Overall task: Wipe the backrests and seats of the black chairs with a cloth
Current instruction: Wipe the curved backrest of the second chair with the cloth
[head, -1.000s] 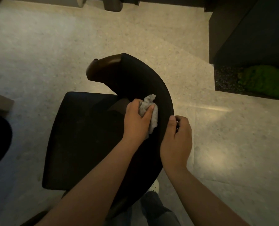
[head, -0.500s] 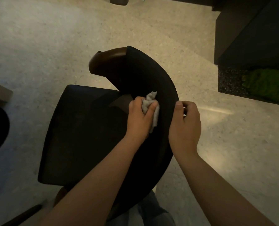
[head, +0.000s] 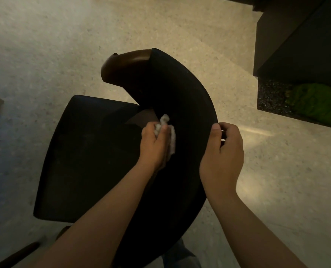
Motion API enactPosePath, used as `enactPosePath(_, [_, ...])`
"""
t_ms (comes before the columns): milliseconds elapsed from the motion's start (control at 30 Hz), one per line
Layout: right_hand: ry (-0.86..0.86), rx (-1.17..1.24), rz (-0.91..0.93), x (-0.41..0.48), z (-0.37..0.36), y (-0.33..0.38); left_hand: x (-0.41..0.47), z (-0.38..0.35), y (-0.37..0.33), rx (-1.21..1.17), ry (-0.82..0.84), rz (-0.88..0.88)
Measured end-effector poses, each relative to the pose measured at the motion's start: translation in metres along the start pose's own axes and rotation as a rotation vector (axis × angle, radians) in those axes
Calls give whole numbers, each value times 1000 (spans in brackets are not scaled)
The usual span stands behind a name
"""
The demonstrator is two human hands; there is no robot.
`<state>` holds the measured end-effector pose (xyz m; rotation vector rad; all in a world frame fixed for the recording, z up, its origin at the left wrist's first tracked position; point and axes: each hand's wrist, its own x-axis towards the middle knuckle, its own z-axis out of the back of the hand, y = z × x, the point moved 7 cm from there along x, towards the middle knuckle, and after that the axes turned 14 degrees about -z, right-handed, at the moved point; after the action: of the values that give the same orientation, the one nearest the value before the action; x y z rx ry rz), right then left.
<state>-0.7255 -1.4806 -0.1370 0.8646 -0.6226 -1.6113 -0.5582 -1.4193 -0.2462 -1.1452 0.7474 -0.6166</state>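
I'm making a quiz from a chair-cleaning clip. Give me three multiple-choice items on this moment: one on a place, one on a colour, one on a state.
1. Where is the cloth pressed? A) on the seat B) on the backrest's inner face C) on the floor
2. What colour is the cloth? A) pale grey-white B) green C) red
3. What is the right hand doing? A) hanging free B) gripping the backrest's top edge C) holding the cloth

1 B: the left hand holds it against the curved backrest.
2 A: it shows pale against the black backrest.
3 B: its thumb lies on the edge, fingers curled behind.
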Motion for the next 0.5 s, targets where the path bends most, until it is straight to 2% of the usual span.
enactPosePath(100, [-3, 4, 6, -1, 1, 1, -3, -14, -4, 8, 85, -33])
enactPosePath(500, [-8, 13, 9, 0, -1, 1, 13, 0, 62, 85, 105, 211])
